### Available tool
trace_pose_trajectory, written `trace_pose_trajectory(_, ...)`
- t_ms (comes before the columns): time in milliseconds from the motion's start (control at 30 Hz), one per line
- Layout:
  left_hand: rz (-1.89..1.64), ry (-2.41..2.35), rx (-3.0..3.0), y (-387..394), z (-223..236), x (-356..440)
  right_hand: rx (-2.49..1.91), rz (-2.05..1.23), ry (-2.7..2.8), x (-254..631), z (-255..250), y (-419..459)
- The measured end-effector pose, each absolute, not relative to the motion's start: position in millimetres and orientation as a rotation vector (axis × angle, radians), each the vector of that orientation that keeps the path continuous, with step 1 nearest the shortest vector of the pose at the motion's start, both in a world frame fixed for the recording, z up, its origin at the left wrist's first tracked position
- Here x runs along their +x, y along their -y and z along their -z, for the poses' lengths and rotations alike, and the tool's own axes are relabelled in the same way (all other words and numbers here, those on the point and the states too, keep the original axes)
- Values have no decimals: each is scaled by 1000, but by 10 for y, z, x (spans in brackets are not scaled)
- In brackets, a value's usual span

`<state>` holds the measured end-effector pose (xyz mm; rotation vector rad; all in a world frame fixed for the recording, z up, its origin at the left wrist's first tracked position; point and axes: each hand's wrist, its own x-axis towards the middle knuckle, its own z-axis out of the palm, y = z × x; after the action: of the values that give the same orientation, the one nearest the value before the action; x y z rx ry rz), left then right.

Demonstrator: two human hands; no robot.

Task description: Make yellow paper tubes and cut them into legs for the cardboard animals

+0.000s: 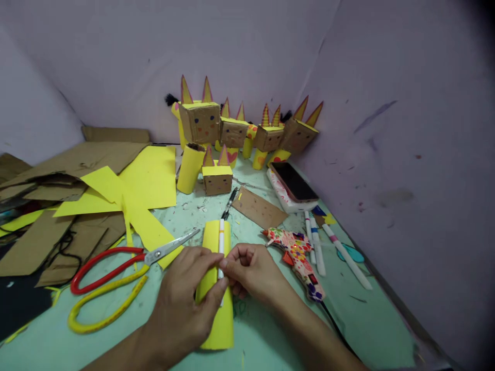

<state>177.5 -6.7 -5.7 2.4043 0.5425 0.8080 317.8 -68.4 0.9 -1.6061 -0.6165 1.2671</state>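
Observation:
A piece of yellow paper [216, 330], with curved sides, lies lengthwise in front of me on the table. Along it runs a white marker [221, 239] with an orange band. My left hand [189, 299] rests over the paper's left side, its thumb and fingers closed on the marker. From the right, my right hand [251, 270] pinches at the marker's middle with curled fingers. Its fingertips partly hide the marker. A black pen [229, 203] lies just beyond the paper. Scissors [154, 256] with red and yellow handles lie open to the left.
A floral glue gun [297, 252] lies right of my right hand, near several markers [317, 245]. A phone [294, 181] rests on a white box. Cardboard animal heads [201, 121] and a yellow tube [190, 167] stand behind. Yellow sheets [154, 175] and cardboard [96, 154] fill the left.

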Motion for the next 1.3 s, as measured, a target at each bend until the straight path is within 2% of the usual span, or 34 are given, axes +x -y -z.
trace_pose_trajectory(633,-1066,-423,2649,84,227,1725,-1599,-1335,460,3214,-5,729)
trace_pose_trajectory(900,-1412,-593,2523,175,395,1897,-1547,-1323,344,3189,27,743)
trace_pose_trajectory(1300,-1421,-600,2573,185,389,1905,-1714,-1202,476,3146,-23,734)
